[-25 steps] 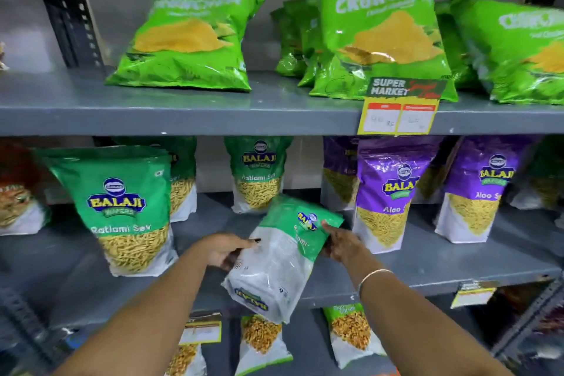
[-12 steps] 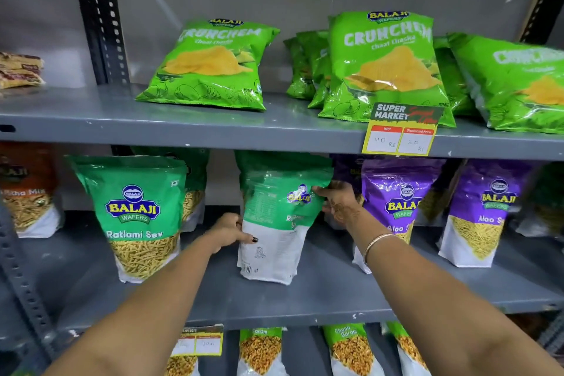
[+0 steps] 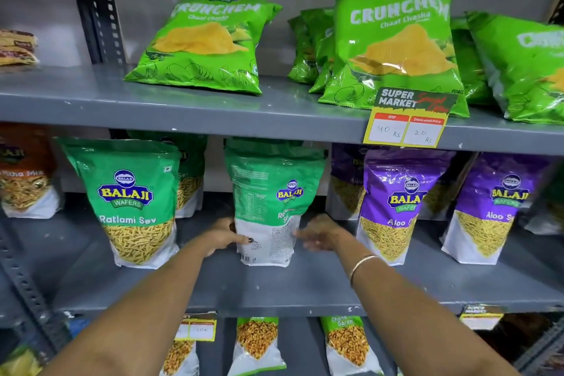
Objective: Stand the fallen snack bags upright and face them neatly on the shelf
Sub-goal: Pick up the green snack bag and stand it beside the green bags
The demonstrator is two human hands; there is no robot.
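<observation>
A green Ratlami Sev pouch stands upright on the middle shelf, turned so its back panel and side face me. My left hand grips its lower left edge, thumb across the white bottom part. My right hand is at its lower right corner, fingers spread and blurred, touching or just off the pouch. Another green Ratlami Sev pouch stands front-facing to the left. Purple Aloo Sev pouches stand to the right.
Light green Crunchem chip bags lean back on the upper shelf, with a yellow price tag on its edge. An orange mix pouch stands far left. Chana pouches fill the shelf below. A slotted upright rises at left.
The green pouch was lifted from a tilt in front of the shelf and set upright on the middle shelf. My right hand dropped from its top to its lower right corner.
</observation>
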